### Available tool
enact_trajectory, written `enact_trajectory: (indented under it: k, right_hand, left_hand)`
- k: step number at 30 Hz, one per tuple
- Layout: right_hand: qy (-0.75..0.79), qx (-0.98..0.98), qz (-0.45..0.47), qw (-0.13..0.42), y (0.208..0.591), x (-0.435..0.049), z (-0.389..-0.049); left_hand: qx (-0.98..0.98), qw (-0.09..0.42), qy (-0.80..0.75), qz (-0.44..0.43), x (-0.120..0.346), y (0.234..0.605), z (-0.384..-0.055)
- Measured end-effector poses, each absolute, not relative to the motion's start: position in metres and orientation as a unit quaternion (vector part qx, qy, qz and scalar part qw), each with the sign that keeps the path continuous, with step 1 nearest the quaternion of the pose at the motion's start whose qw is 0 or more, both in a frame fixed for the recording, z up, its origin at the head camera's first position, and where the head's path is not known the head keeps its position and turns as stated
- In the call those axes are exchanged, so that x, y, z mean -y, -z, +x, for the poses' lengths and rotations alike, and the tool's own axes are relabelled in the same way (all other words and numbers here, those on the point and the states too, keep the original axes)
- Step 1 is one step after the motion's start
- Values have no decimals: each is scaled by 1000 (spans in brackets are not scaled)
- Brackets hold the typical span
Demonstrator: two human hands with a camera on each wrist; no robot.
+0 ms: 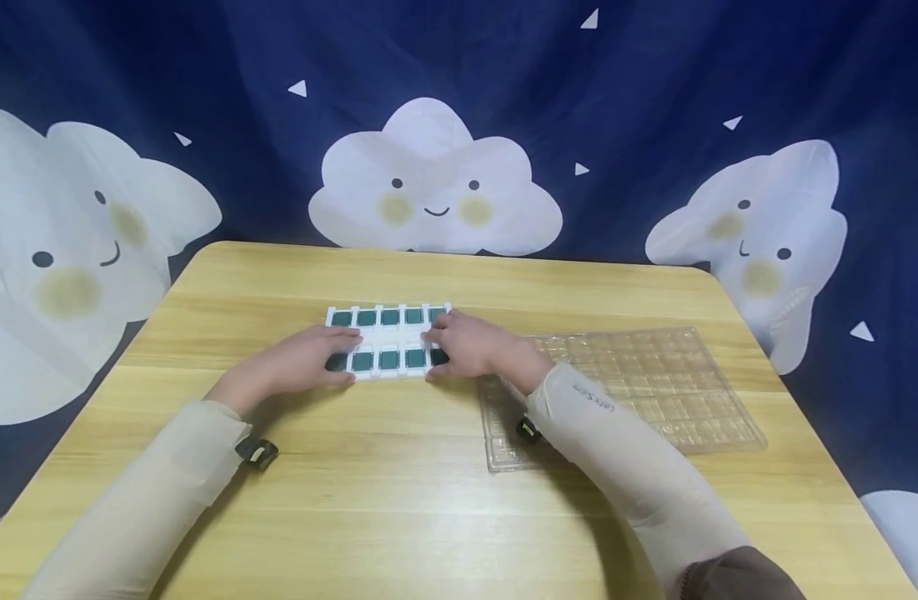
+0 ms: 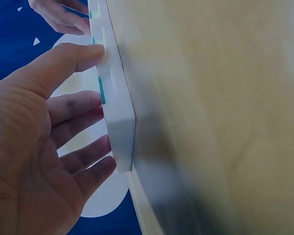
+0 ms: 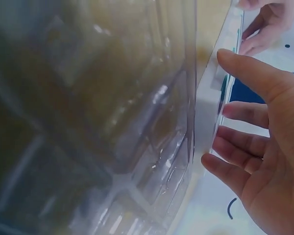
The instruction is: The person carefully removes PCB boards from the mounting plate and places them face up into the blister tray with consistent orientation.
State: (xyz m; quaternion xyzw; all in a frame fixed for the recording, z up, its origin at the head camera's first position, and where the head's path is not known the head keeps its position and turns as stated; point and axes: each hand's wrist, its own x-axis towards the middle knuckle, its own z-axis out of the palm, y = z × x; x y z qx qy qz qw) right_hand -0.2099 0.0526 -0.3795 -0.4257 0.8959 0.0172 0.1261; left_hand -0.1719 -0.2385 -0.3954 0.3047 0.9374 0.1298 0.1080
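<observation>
While a smiling cloud [image 1: 23, 208] shows on the blue cloth [image 1: 248, 50] at far left, my left sleeve [image 1: 143, 500] reaches over the wooden counter [image 1: 338, 508], a small black device [image 1: 258, 452] at its wrist. Ahead of it, my left grip [image 1: 308, 358] is unclenched, its fingers spread and touching the left end of a white holder [image 1: 391, 337], the thumb at the near edge. The holder lies flat on the counter, with dark green squares [image 1: 388, 359] in two rows. At its right end, my right grip [image 1: 474, 343] is likewise loose, fingertips against the holder, thumb at the near edge. Just beside, farther right, a clear plastic tray [image 1: 654, 375] of many compartments lies on the counter, partly beneath my right sleeve [image 1: 616, 446], which bears handwriting.
</observation>
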Motion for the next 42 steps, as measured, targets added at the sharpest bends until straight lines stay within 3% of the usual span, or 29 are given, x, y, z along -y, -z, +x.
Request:
enact_trajectory:
  k: [22,42]
  right_hand:
    - [1,-884,-455,107,377,-68,-181]
    - [13,-871,-479,109,373,-88,-151]
  left_hand:
    - [-937,134,-141,291,232,387,-144]
    - [-935,120,-124,309,217,386,-112]
